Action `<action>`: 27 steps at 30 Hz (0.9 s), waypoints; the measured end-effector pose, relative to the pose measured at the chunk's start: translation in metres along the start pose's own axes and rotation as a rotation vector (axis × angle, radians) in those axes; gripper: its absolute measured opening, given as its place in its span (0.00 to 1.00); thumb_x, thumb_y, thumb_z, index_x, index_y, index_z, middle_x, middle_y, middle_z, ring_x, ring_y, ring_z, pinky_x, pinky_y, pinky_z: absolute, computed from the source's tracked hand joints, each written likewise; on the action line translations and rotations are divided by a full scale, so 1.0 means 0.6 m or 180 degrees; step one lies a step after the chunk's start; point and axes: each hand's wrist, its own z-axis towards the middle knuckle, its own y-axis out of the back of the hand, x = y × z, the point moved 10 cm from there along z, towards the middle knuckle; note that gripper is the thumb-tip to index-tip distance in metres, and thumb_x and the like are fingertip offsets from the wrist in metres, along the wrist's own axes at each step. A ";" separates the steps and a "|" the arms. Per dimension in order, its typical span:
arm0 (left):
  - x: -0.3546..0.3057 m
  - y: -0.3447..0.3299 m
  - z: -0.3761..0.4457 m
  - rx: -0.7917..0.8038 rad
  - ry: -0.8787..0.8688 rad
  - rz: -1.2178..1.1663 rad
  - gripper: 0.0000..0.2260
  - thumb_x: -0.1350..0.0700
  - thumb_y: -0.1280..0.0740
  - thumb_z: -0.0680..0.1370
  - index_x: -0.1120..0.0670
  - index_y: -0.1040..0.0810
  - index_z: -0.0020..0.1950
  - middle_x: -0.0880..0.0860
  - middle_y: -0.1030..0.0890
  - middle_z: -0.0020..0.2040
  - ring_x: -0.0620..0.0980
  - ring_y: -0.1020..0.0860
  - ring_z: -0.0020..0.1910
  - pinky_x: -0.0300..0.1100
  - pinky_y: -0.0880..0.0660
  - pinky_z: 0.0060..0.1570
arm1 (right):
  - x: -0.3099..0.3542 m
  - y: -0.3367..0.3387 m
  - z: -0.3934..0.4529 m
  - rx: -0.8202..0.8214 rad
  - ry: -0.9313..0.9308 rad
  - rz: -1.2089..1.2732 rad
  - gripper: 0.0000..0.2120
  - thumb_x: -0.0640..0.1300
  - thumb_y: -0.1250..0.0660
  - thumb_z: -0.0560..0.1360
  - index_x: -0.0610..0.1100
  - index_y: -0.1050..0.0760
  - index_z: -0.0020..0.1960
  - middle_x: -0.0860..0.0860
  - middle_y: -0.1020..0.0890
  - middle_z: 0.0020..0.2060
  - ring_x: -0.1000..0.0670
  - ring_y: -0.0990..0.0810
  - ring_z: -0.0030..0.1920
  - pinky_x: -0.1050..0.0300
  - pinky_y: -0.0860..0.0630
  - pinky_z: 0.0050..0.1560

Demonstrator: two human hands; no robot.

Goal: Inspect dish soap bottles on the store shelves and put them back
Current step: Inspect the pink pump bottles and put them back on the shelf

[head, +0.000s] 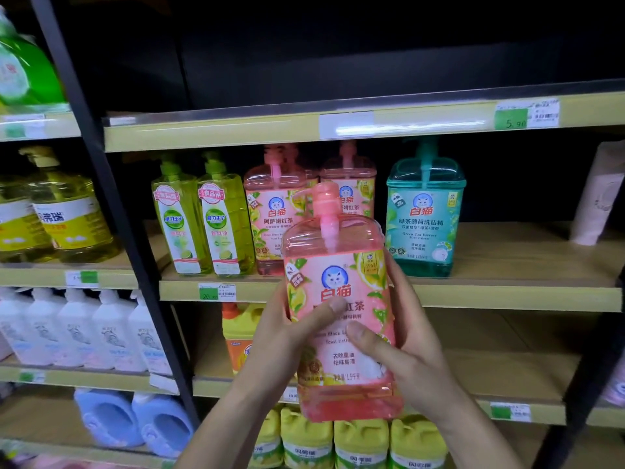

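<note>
I hold a pink pump bottle of dish soap (pixel 341 272) upright in front of the shelves, label facing me. My left hand (pixel 287 330) grips its left side with the thumb across the label. My right hand (pixel 402 343) grips the right side, thumb also on the label. Behind it on the middle shelf (pixel 507 292) stand two more pink bottles (pixel 270 211), two slim green bottles (pixel 203 218) and a teal bottle (pixel 424 211).
A black upright post (pixel 111 204) divides the shelving. Left bay holds yellow jugs (pixel 61 211), white bottles (pixel 84 330) and blue jugs (pixel 135 418). Below are an orange-capped yellow bottle (pixel 236 336) and yellow-green jugs (pixel 358 441). The middle shelf is bare right of the teal bottle.
</note>
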 end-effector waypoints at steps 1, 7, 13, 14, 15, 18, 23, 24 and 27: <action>0.000 0.001 -0.001 0.0006 -0.0041 -0.0003 0.26 0.52 0.17 0.71 0.53 0.19 0.67 0.61 0.13 0.62 0.65 0.14 0.60 0.58 0.15 0.57 | -0.001 0.004 0.001 0.0054 -0.0046 -0.0032 0.44 0.42 0.21 0.77 0.60 0.41 0.84 0.49 0.26 0.78 0.43 0.24 0.76 0.38 0.22 0.70; -0.009 -0.004 -0.010 0.0154 -0.0274 0.0171 0.30 0.52 0.13 0.69 0.49 0.20 0.68 0.59 0.13 0.62 0.62 0.13 0.60 0.50 0.15 0.54 | 0.001 0.020 0.007 0.0489 -0.0260 -0.0260 0.43 0.31 0.21 0.72 0.45 0.36 0.81 0.41 0.19 0.70 0.36 0.19 0.70 0.33 0.20 0.67; -0.013 -0.007 -0.012 0.0217 -0.0432 0.0462 0.34 0.48 0.12 0.65 0.46 0.21 0.68 0.57 0.13 0.62 0.60 0.14 0.61 0.50 0.15 0.56 | 0.017 0.031 0.008 0.0469 -0.0103 -0.0536 0.38 0.32 0.17 0.67 0.53 0.24 0.71 0.44 0.14 0.63 0.43 0.14 0.63 0.49 0.16 0.59; -0.014 -0.006 -0.012 0.0221 -0.0448 0.0534 0.34 0.47 0.11 0.65 0.45 0.20 0.68 0.56 0.13 0.62 0.59 0.14 0.62 0.50 0.16 0.57 | 0.021 0.033 0.007 0.0417 -0.0066 -0.0611 0.37 0.32 0.16 0.66 0.56 0.22 0.68 0.46 0.13 0.61 0.45 0.13 0.60 0.55 0.16 0.56; -0.014 -0.006 -0.011 0.0230 -0.0447 0.0584 0.34 0.47 0.11 0.64 0.44 0.20 0.67 0.55 0.13 0.62 0.59 0.14 0.62 0.50 0.16 0.57 | 0.024 0.035 0.006 0.0374 -0.0043 -0.0648 0.37 0.32 0.16 0.65 0.58 0.21 0.66 0.48 0.13 0.60 0.47 0.12 0.59 0.58 0.16 0.54; -0.016 -0.007 -0.012 0.0244 -0.0425 0.0621 0.34 0.46 0.11 0.64 0.45 0.20 0.67 0.55 0.13 0.62 0.57 0.14 0.61 0.49 0.16 0.58 | 0.029 0.035 0.006 0.0314 0.0010 -0.0673 0.37 0.33 0.15 0.64 0.60 0.21 0.65 0.49 0.13 0.60 0.49 0.13 0.59 0.59 0.17 0.54; -0.022 -0.009 -0.011 0.0267 -0.0409 0.0527 0.34 0.48 0.11 0.65 0.45 0.20 0.67 0.56 0.13 0.62 0.59 0.13 0.61 0.48 0.16 0.56 | 0.033 0.031 0.010 0.0304 -0.0032 -0.0594 0.36 0.36 0.15 0.64 0.58 0.21 0.66 0.48 0.13 0.60 0.47 0.13 0.60 0.57 0.17 0.55; -0.024 -0.009 -0.010 0.0259 -0.0405 0.0533 0.33 0.48 0.11 0.64 0.44 0.20 0.67 0.56 0.13 0.62 0.58 0.13 0.61 0.47 0.16 0.56 | 0.033 0.031 0.010 0.0299 -0.0061 -0.0589 0.36 0.37 0.14 0.64 0.59 0.21 0.66 0.48 0.13 0.60 0.47 0.13 0.60 0.57 0.17 0.55; -0.024 -0.009 -0.009 0.0269 -0.0334 0.0446 0.33 0.48 0.11 0.64 0.44 0.19 0.66 0.56 0.12 0.61 0.59 0.13 0.60 0.46 0.15 0.53 | 0.031 0.030 0.013 0.0315 -0.0144 -0.0605 0.35 0.41 0.13 0.63 0.58 0.22 0.66 0.49 0.13 0.61 0.46 0.13 0.61 0.56 0.16 0.56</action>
